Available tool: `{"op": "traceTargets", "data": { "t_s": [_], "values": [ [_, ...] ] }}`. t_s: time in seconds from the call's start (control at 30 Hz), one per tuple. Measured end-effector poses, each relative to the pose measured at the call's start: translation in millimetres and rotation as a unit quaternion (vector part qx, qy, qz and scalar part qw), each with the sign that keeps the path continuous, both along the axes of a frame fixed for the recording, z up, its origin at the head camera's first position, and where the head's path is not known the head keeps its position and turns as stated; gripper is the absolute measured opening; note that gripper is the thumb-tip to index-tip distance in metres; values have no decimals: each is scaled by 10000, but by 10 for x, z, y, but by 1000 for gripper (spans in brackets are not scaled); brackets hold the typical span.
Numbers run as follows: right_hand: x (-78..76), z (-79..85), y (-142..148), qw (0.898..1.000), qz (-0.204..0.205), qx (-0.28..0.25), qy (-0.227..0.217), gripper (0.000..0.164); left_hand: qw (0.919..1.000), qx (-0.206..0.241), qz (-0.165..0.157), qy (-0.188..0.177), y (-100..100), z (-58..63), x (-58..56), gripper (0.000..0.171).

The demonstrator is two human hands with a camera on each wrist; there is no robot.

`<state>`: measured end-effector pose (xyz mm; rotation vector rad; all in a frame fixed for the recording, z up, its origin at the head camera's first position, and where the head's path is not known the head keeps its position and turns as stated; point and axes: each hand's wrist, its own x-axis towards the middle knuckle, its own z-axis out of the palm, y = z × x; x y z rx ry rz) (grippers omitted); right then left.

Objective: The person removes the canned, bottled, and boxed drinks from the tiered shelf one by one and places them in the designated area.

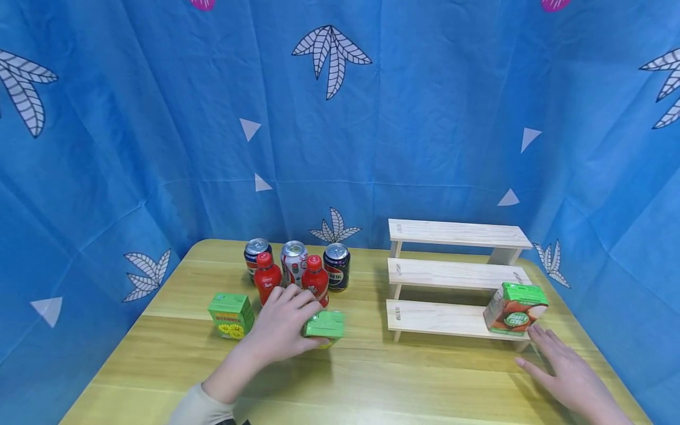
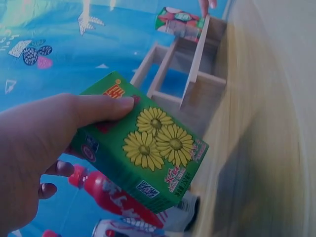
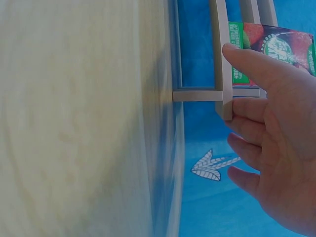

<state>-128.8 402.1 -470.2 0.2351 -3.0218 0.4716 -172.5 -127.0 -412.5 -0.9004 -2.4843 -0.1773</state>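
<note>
My left hand (image 1: 283,323) grips a green drink carton (image 2: 160,143) printed with yellow flowers, its thumb lying across the front panel. In the head view, that carton is just in front of two red bottles (image 1: 267,278). A second green carton (image 1: 231,317) with flowers stands on the table to the left. On the right, a red-and-green apple-patterned carton (image 1: 515,310) stands at the right end of the lowest step of a wooden rack (image 1: 435,319). Beside that end is my right hand (image 1: 571,369), fingers extended and holding nothing; whether a fingertip touches the rack I cannot tell.
Behind the bottles stand a dark can (image 1: 337,268), a white can (image 1: 294,260) and another dark can (image 1: 257,251). The three-step rack occupies the back right of the wooden table (image 1: 398,383). A blue patterned cloth (image 1: 425,118) hangs around the back and sides.
</note>
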Motion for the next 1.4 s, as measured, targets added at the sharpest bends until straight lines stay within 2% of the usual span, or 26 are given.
{"op": "traceTargets", "data": {
  "t_s": [0.13,0.4,0.57,1.03,1.4],
  "values": [
    [4,0,-3,10000,26,5,32,80,9997,-39,136,-192,-88,-28,-2,56],
    [12,7,-10,10000,26,5,36,80,9995,-49,301,-1,-241,-83,-24,57],
    [9,12,-10,10000,25,19,28,80,9991,8,379,-166,-312,-84,-23,56],
    [10,9,-6,10000,42,10,35,80,9971,-234,629,-352,-448,-84,-42,57],
    [10,19,-16,10000,36,15,36,80,9955,-250,751,-526,-508,-111,-44,58]
  ]
}}
